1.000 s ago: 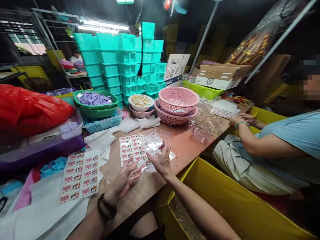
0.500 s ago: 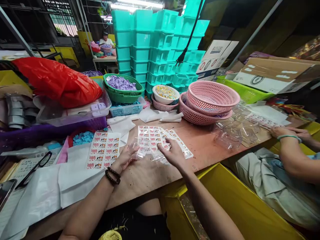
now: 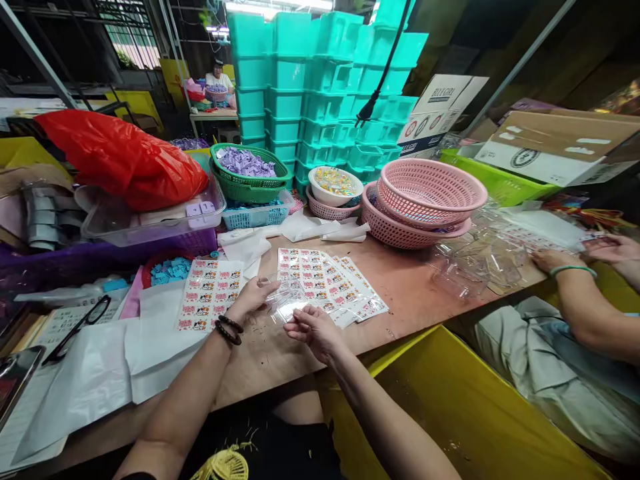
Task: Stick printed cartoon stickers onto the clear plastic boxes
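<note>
A clear plastic case [image 3: 286, 299] is held between my two hands above the table. My left hand [image 3: 254, 297] pinches its left side with thumb and fingers. On the near right side, the closed fingers of my right hand [image 3: 317, 329] grip the same clear plastic. Whether it is one piece or two overlapping ones I cannot tell. Just behind it lie overlapping sticker sheets [image 3: 320, 272] with pink print and small cartoon animals. Left of my left hand, another sticker sheet [image 3: 210, 293] rests on white backing paper [image 3: 160, 310].
Clear plastic cases [image 3: 467, 270] lie in a heap at the right, beside pink baskets [image 3: 425, 230]. A green basket [image 3: 250, 190] of purple pieces and a white bowl [image 3: 334, 199] stand behind. Glasses [image 3: 80, 327] lie left. A co-worker's hands [image 3: 560, 260] are at far right. A yellow bin [image 3: 450, 400] adjoins the table.
My right hand has moved left and down from over the sticker sheets, its spread fingers closing on the clear plastic. My left hand has shifted slightly up and right. The co-worker's hands have moved apart.
</note>
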Action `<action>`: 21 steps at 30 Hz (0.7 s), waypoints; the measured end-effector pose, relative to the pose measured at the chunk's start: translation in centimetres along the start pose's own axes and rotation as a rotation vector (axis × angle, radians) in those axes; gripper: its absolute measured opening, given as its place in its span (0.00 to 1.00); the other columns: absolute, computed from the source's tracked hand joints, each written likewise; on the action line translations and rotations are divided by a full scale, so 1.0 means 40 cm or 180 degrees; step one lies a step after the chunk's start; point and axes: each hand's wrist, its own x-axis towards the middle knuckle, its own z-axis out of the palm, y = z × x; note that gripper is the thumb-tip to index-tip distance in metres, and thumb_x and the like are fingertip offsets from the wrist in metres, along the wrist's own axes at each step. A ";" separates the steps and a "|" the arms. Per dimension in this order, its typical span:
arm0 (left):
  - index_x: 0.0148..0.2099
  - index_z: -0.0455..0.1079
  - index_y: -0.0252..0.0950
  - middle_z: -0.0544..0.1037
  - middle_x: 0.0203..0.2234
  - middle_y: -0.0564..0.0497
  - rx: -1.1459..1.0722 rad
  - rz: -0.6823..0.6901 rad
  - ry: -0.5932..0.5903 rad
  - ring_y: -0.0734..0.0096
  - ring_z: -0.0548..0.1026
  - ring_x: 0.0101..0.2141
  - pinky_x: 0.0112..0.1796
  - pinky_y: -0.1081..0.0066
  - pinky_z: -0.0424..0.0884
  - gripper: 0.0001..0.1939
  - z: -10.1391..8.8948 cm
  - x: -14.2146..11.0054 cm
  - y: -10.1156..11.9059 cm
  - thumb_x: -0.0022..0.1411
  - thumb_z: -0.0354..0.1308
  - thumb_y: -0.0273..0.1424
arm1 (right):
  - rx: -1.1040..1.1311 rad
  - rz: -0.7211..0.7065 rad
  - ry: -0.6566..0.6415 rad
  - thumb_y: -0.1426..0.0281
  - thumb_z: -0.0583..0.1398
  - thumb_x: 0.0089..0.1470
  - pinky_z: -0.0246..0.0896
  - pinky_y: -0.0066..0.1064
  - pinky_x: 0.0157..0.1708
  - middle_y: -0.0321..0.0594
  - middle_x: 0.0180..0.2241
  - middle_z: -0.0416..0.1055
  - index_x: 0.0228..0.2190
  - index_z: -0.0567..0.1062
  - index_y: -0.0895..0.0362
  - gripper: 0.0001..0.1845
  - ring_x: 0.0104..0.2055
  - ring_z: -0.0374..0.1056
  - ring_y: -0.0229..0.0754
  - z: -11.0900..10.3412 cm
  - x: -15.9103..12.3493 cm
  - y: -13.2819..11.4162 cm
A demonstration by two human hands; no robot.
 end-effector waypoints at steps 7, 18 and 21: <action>0.46 0.69 0.30 0.79 0.33 0.45 0.0189 0.0007 0.0150 0.70 0.75 0.29 0.27 0.74 0.68 0.34 -0.007 0.021 0.008 0.44 0.75 0.46 | 0.0550 -0.0122 0.0020 0.67 0.73 0.44 0.74 0.25 0.26 0.39 0.23 0.78 0.26 0.66 0.56 0.20 0.26 0.78 0.41 0.051 -0.012 0.063; 0.36 0.74 0.32 0.79 0.30 0.49 0.0461 0.0516 -0.0341 0.68 0.74 0.31 0.34 0.70 0.68 0.30 -0.031 0.015 0.015 0.39 0.74 0.51 | 0.0787 -0.0249 0.0163 0.65 0.76 0.36 0.75 0.27 0.30 0.40 0.26 0.80 0.24 0.68 0.56 0.22 0.29 0.79 0.42 0.068 0.000 0.065; 0.32 0.73 0.32 0.76 0.25 0.52 0.0595 0.0610 -0.0482 0.70 0.71 0.28 0.32 0.71 0.66 0.31 -0.034 0.019 0.014 0.40 0.71 0.56 | 0.0806 -0.0257 0.0190 0.64 0.76 0.35 0.75 0.27 0.31 0.39 0.27 0.80 0.25 0.69 0.56 0.23 0.30 0.79 0.41 0.080 0.003 0.068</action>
